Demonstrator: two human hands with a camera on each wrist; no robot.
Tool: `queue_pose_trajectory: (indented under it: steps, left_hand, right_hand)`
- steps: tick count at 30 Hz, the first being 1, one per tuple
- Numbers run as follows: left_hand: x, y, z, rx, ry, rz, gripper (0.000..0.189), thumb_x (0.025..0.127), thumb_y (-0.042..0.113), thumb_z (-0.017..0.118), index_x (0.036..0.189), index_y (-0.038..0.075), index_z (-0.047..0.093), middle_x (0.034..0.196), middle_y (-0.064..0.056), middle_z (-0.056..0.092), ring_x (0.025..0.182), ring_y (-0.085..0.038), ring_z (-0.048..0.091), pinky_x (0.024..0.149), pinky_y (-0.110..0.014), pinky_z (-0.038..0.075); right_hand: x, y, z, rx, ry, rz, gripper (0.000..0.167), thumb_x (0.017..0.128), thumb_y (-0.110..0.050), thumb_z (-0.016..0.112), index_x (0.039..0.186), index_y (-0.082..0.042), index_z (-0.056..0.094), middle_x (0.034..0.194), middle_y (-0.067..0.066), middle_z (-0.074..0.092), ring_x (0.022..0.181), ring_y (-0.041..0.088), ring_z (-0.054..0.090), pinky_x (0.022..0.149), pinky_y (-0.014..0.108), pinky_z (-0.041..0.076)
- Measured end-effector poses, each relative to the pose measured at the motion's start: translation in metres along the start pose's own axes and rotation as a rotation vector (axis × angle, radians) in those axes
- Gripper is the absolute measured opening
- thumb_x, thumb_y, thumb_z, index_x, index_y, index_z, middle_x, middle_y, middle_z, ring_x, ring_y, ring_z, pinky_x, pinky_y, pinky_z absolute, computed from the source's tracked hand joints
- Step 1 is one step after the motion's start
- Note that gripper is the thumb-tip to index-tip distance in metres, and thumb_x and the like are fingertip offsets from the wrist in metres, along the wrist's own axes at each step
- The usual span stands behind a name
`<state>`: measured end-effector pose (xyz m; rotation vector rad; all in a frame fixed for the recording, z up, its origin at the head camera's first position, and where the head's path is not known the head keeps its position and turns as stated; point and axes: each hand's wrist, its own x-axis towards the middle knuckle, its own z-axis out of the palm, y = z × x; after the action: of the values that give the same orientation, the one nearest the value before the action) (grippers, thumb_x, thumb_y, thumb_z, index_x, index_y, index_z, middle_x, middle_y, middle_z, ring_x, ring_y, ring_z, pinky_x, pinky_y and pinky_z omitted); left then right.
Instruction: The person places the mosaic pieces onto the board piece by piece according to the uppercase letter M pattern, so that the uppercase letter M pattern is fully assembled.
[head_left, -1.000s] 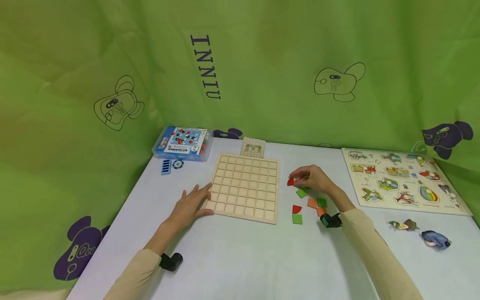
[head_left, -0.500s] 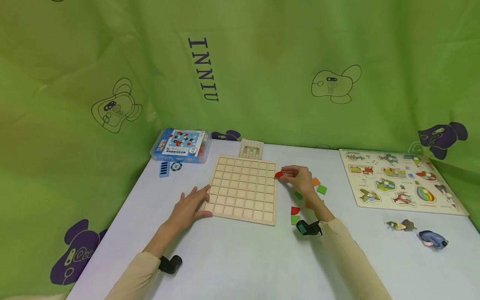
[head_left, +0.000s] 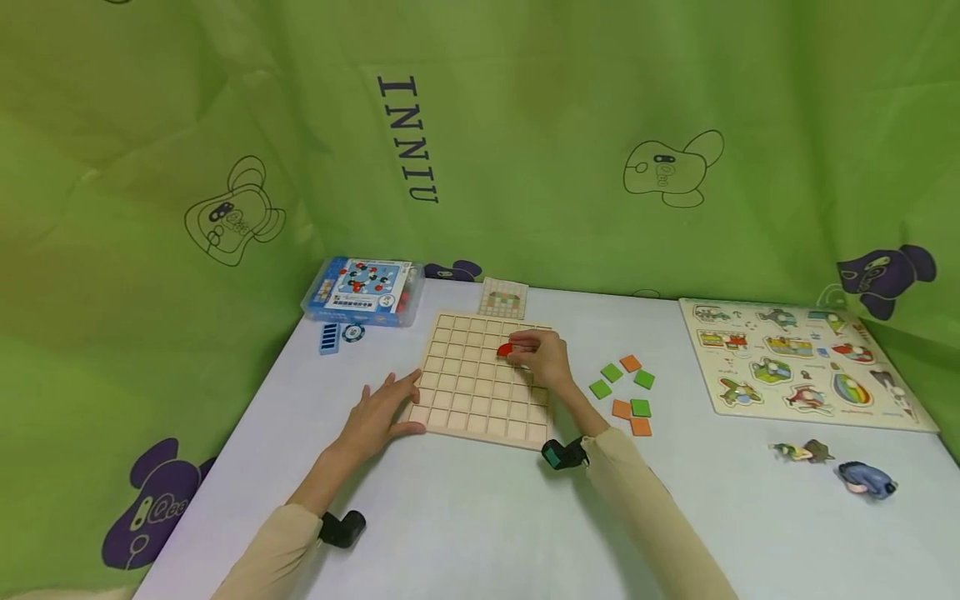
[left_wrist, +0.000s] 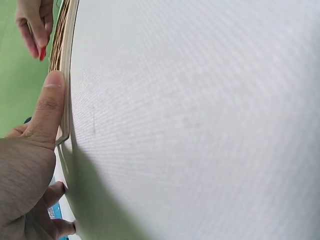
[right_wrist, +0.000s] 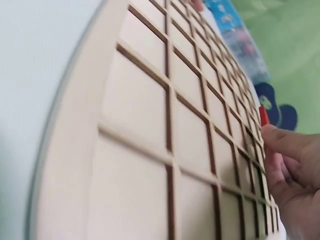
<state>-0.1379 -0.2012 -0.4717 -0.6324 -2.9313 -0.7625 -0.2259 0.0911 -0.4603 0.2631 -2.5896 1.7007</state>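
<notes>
Between thumb and fingers, my right hand (head_left: 546,360) pinches a red quarter-circle tile (head_left: 504,351) over the upper middle of the wooden grid board (head_left: 480,386). The right wrist view shows the tile (right_wrist: 263,115) poking out past the thumb, near the board's far side. My left hand (head_left: 375,417) rests at the board's near left corner, fingers spread. In the left wrist view its thumb (left_wrist: 47,105) lies along the board's edge, and other fingertips touch the table. The board's visible squares hold no tiles.
Right of the board lie several loose tiles, among them a green tile (head_left: 643,379) and an orange tile (head_left: 630,362). A pattern card (head_left: 504,297) stands behind the board. Around are a plastic box (head_left: 363,292), a picture puzzle (head_left: 802,367) and small animal figures (head_left: 866,479).
My right hand has carried the red tile leftward from the loose tiles to over the board. Its forearm now covers the place where another red tile and a green one lay. My left hand stays put.
</notes>
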Motion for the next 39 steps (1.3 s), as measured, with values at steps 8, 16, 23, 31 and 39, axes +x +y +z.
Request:
queue_pose_trajectory:
  steps: [8,16,23,31,39]
  left_hand:
    - [0.0,-0.001,0.001,0.001,-0.001,-0.008,0.04,0.074,0.041,0.076,0.097,0.017,0.053,0.149,-0.009,0.039,0.131,-0.049,0.035,0.097,-0.078,0.019]
    - [0.0,-0.001,0.001,-0.001,0.001,-0.011,0.04,0.074,0.041,0.076,0.097,0.017,0.052,0.149,-0.008,0.04,0.132,-0.049,0.035,0.097,-0.078,0.018]
    - [0.0,0.0,0.001,-0.006,-0.004,-0.02,0.039,0.075,0.041,0.075,0.097,0.018,0.052,0.149,-0.008,0.04,0.132,-0.048,0.034,0.098,-0.077,0.018]
    - [0.002,0.001,0.002,-0.005,-0.01,-0.032,0.04,0.075,0.041,0.075,0.096,0.018,0.051,0.149,-0.008,0.04,0.133,-0.047,0.033,0.1,-0.076,0.017]
    - [0.0,0.002,0.0,-0.003,-0.014,-0.043,0.04,0.075,0.039,0.076,0.096,0.017,0.051,0.149,-0.009,0.04,0.133,-0.048,0.034,0.099,-0.076,0.018]
  right_hand:
    - [0.013,-0.006,0.036,-0.018,-0.036,-0.1,0.031,0.075,0.008,0.076,0.104,0.009,0.068,0.094,0.021,0.071,0.079,0.029,0.07,0.069,0.029,0.058]
    - [0.02,-0.013,0.056,0.016,-0.072,-0.107,0.029,0.073,0.01,0.076,0.102,0.009,0.068,0.092,0.021,0.071,0.079,0.028,0.07,0.069,0.027,0.057]
    - [0.026,-0.016,0.065,-0.027,-0.107,-0.149,0.027,0.074,0.01,0.076,0.1,0.009,0.068,0.09,0.02,0.071,0.077,0.027,0.069,0.068,0.027,0.057]
    - [0.029,-0.019,0.067,-0.054,-0.11,-0.14,0.032,0.075,0.008,0.077,0.104,0.008,0.066,0.095,0.019,0.071,0.08,0.028,0.069,0.07,0.029,0.057]
    - [0.03,-0.018,0.072,0.087,-0.105,-0.144,0.037,0.075,0.011,0.075,0.11,0.009,0.063,0.104,0.024,0.067,0.093,0.033,0.067,0.079,0.031,0.056]
